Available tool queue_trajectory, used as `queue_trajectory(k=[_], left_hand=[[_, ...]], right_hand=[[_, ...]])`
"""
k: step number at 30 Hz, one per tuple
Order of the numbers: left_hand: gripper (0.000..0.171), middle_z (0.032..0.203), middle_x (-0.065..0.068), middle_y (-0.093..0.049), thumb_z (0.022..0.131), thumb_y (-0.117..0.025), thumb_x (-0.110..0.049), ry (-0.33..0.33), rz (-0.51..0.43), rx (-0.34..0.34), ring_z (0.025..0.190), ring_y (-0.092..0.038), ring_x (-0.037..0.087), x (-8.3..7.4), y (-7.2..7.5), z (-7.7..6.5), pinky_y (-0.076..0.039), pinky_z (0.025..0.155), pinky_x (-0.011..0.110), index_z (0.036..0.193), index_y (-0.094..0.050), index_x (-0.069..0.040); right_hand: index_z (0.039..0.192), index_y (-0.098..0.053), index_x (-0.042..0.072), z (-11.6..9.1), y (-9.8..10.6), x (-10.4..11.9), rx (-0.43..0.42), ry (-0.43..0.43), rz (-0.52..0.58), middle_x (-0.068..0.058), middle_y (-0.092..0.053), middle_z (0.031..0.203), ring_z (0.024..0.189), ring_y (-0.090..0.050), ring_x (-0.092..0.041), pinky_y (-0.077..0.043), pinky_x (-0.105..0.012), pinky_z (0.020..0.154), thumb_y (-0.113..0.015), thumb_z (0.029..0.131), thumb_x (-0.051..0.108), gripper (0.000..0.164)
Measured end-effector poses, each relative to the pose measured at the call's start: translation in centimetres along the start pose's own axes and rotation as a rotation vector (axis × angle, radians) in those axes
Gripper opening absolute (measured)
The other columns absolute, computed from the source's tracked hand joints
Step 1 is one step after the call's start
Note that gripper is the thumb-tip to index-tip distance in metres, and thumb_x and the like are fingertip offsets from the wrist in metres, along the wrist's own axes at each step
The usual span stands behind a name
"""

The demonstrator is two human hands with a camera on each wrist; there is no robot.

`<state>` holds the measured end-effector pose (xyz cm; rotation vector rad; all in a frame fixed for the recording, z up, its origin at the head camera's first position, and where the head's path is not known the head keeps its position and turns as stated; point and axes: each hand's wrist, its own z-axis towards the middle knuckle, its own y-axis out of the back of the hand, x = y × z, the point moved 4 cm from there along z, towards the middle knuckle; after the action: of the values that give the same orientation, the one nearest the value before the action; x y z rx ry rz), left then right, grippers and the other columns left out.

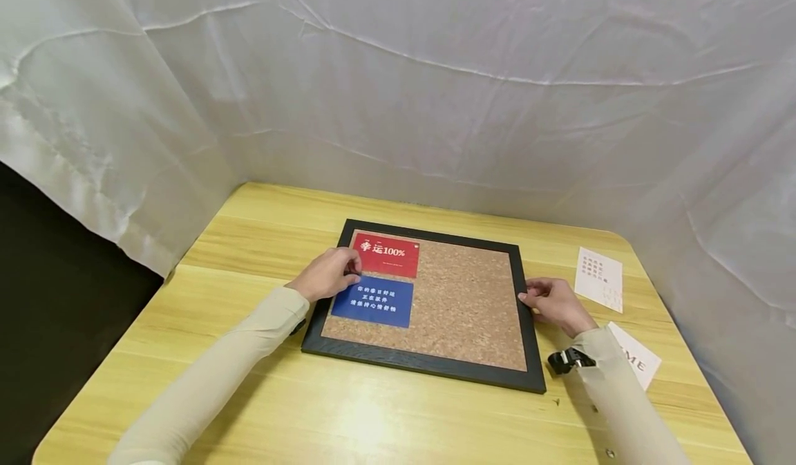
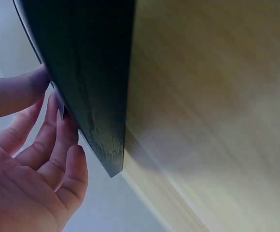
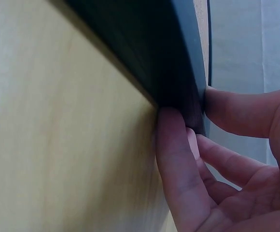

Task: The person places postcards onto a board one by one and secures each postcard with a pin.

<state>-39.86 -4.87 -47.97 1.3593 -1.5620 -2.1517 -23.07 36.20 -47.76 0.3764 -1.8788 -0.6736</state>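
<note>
A black-framed cork board [image 1: 469,299] lies on the wooden table. On its left half a red card [image 1: 398,261] with white print sits above a blue card [image 1: 373,313]. My left hand [image 1: 326,273] reaches over the board's left edge and pinches at the blue card's upper left corner; in the left wrist view a dark pointed corner shows between thumb and fingers. My right hand [image 1: 555,304] grips the right side of the black frame [image 3: 145,43], its thumb on top and a finger against the outer side. Undersides of the cards are hidden.
Right of the board, a white card [image 1: 600,271] with red print lies near the table's edge, and another white card [image 1: 639,358] is partly under my right forearm. Small pin-like bits [image 1: 610,453] lie near that forearm. Grey-white fabric [image 1: 435,92] hangs behind the table [image 1: 261,396].
</note>
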Motion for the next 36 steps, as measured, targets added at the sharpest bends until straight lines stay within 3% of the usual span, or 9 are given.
queue_trajectory(k=[8,20,28,31,36], left_hand=[[0.009,0.097,0.006,-0.069,0.094,-0.076,-0.011,-0.011,0.049,0.003,0.089,-0.062,0.020,0.1,-0.1,0.2,-0.054,0.087,0.039,0.095,-0.068,-0.010],[0.011,0.091,0.004,-0.070,0.093,-0.078,-0.018,-0.114,0.188,-0.050,0.085,-0.057,0.021,-0.1,0.4,-0.2,-0.051,0.081,0.039,0.088,-0.072,-0.011],[0.015,0.099,0.007,-0.076,0.094,-0.077,-0.023,-0.144,0.233,-0.076,0.086,-0.064,0.019,0.0,0.5,-0.7,-0.056,0.081,0.038,0.096,-0.079,-0.008],[0.018,0.101,0.007,-0.076,0.095,-0.076,-0.025,-0.156,0.244,-0.052,0.089,-0.066,0.020,0.1,0.7,-1.2,-0.057,0.083,0.040,0.098,-0.080,-0.008],[0.028,0.127,0.014,-0.072,0.094,-0.077,-0.029,-0.156,0.259,0.023,0.117,-0.065,0.032,0.1,1.1,-2.4,-0.051,0.105,0.051,0.111,-0.079,-0.007]], right_hand=[[0.146,-0.047,-0.013,0.2,0.0,-0.2,-0.005,0.020,0.007,-0.013,-0.060,0.107,0.089,-0.062,-0.013,-0.063,-0.032,0.077,-0.061,0.102,0.009,0.051],[0.147,-0.045,-0.013,0.0,0.0,-0.1,0.001,0.015,0.009,-0.014,-0.059,0.110,0.091,-0.061,-0.015,-0.063,-0.032,0.078,-0.061,0.102,0.010,0.053],[0.147,-0.045,-0.013,-0.1,0.0,0.0,-0.002,0.011,0.004,-0.015,-0.059,0.112,0.092,-0.061,-0.015,-0.062,-0.032,0.078,-0.062,0.103,0.011,0.053],[0.148,-0.045,-0.012,0.0,0.0,0.0,0.002,0.010,0.011,-0.015,-0.059,0.112,0.091,-0.061,-0.015,-0.063,-0.032,0.078,-0.062,0.103,0.011,0.054],[0.147,-0.046,-0.012,-0.2,0.0,0.1,0.002,0.007,0.015,-0.015,-0.060,0.113,0.092,-0.061,-0.015,-0.063,-0.032,0.079,-0.061,0.103,0.011,0.053]])
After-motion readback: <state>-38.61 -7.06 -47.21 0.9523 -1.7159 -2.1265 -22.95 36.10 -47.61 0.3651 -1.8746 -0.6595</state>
